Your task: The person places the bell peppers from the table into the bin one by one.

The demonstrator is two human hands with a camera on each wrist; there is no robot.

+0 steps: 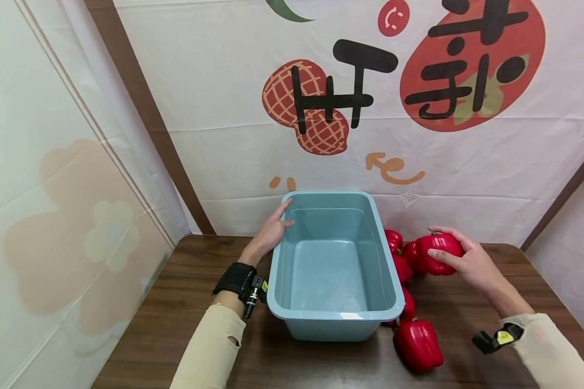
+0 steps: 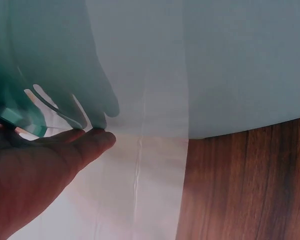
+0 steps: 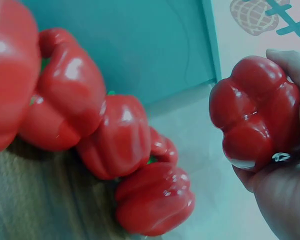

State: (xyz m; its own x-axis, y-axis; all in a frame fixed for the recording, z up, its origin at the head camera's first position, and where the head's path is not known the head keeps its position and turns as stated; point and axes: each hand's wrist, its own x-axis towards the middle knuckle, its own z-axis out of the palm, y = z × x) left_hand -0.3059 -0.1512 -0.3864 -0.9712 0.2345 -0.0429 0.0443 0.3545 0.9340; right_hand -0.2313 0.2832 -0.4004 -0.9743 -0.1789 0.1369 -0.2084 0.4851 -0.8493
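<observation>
A light blue plastic basin (image 1: pixel 327 275) with nothing in it stands on the brown table. My left hand (image 1: pixel 270 231) rests at its far left rim, fingers fairly straight; in the left wrist view the fingers touch the basin's shiny wall (image 2: pixel 240 60). On the right, my right hand (image 1: pixel 474 262) grips a red bell pepper (image 1: pixel 438 253) between thumb and fingers. That pepper (image 3: pixel 257 110) is held apart from the others in the right wrist view, its lobed end facing the camera.
Several more red bell peppers lie along the basin's right side, the nearest pepper (image 1: pixel 418 344) toward the front. Behind the wooden table (image 1: pixel 204 292) hangs a white printed cloth (image 1: pixel 214 108), with another pale cloth (image 1: pixel 53 227) at the left.
</observation>
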